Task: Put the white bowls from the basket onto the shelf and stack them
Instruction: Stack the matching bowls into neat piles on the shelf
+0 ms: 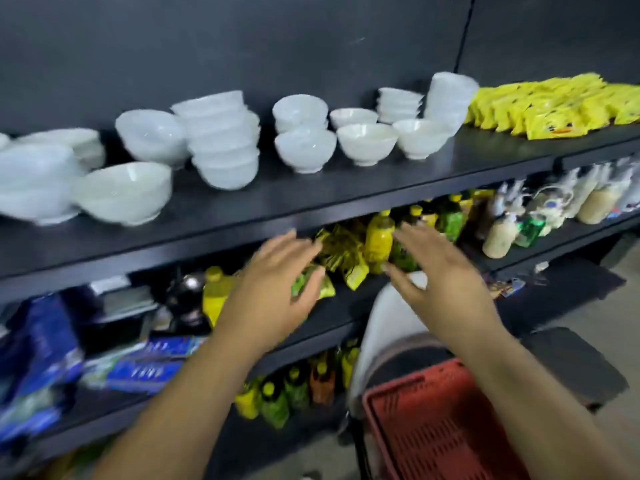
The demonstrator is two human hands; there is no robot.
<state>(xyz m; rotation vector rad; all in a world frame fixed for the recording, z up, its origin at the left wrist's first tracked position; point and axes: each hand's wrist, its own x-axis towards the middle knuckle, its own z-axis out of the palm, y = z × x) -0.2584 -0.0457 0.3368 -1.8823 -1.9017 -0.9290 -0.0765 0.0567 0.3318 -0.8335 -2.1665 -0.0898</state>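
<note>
your left hand and right hand hover mid-frame, fingers released, empty. white bowls line the shelf across the upper frame: likely hard, slick, breakable, so cup each below its rim.

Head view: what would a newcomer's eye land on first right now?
The white bowls, some single and some stacked, lined along the top shelf, with yellow packets at its right end. Next, the left hand and right hand, open and empty, in front of the shelf below, with the red basket at lower right.
</note>
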